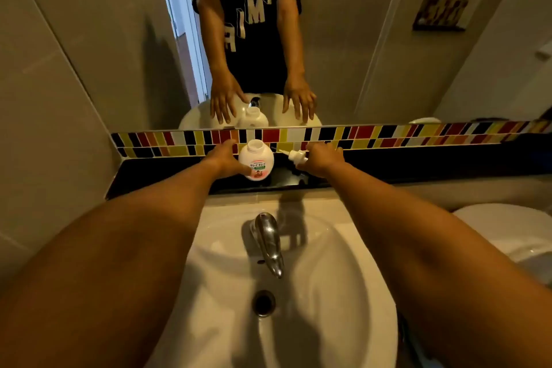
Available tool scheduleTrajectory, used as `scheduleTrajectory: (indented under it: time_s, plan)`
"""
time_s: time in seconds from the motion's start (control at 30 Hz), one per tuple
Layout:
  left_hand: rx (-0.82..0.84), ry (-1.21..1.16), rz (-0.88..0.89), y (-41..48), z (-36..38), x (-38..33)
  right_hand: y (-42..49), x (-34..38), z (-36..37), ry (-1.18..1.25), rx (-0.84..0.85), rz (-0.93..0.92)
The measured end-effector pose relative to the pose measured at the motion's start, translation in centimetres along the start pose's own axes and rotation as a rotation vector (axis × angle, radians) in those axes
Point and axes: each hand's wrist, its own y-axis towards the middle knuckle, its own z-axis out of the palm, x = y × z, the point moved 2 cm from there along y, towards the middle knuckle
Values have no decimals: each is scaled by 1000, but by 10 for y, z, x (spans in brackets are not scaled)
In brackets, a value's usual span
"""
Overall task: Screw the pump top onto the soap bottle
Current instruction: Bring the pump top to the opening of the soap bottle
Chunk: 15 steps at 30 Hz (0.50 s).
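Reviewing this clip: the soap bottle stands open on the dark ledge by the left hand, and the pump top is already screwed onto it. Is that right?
Not quite. In the head view the soap bottle does stand open on the dark ledge by the left hand, but the pump top is off it, lying on the ledge at the right hand.

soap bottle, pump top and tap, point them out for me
soap bottle [256, 162], head view, on the white body above its label
pump top [295, 156], head view, on its white collar beside the right hand
tap [268, 240], head view, on the chrome spout over the basin
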Motion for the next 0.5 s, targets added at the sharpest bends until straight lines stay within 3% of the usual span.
scheduleTrajectory:
  time_s: [0.27,0.5]
  plan:
    - [18,-211,-48,34,23,3,45,-7,31,3,-25,-9]
    - [20,-233,-18,49,30,10,68,-13,46,89,-44,1]
